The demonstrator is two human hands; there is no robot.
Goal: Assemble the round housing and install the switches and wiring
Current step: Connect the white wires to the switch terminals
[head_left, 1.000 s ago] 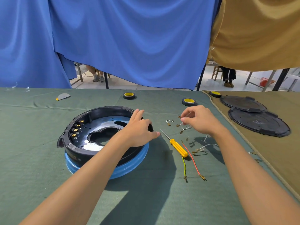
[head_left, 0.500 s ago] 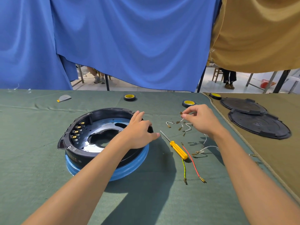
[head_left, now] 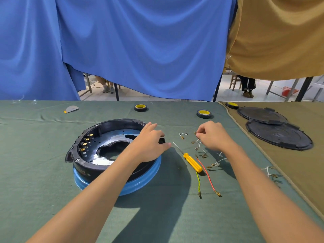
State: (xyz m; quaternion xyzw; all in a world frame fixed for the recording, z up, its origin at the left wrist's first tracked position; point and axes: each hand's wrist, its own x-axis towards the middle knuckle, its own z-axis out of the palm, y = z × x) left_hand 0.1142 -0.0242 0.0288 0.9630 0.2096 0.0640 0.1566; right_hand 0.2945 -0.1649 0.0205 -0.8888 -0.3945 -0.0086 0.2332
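Hidden: my left forearm and left hand (head_left: 150, 144) cover the right side of the round housing (head_left: 121, 122); my right hand (head_left: 213, 135) covers most of the short white wire (head_left: 197, 140) in its fingertips.
Hard to make out: the brass-tipped wire pieces (head_left: 204, 156) scattered by my right hand are too small to count.
Left hand: fingers bent over the housing's right rim, thumb outside, gripping it.
Right hand: fingertips pinch the short white wire just above the desk (head_left: 52, 172).
Housing: black, round, open side up, seated on a blue ring (head_left: 140, 185), left of centre on the desk; a row of brass terminals (head_left: 85, 143) along its inner left wall.
Loose wiring: a red wire (head_left: 207, 176) and a green-yellow wire (head_left: 198, 183) lie beside a yellow-handled screwdriver (head_left: 192, 162), right of the housing.
Desk: green cloth; tape rolls (head_left: 140, 107) near the far edge; two black round covers (head_left: 278, 137) on tan cloth at right.
Room: a blue cloth (head_left: 140, 50) and a tan cloth (head_left: 280, 32) hang behind.
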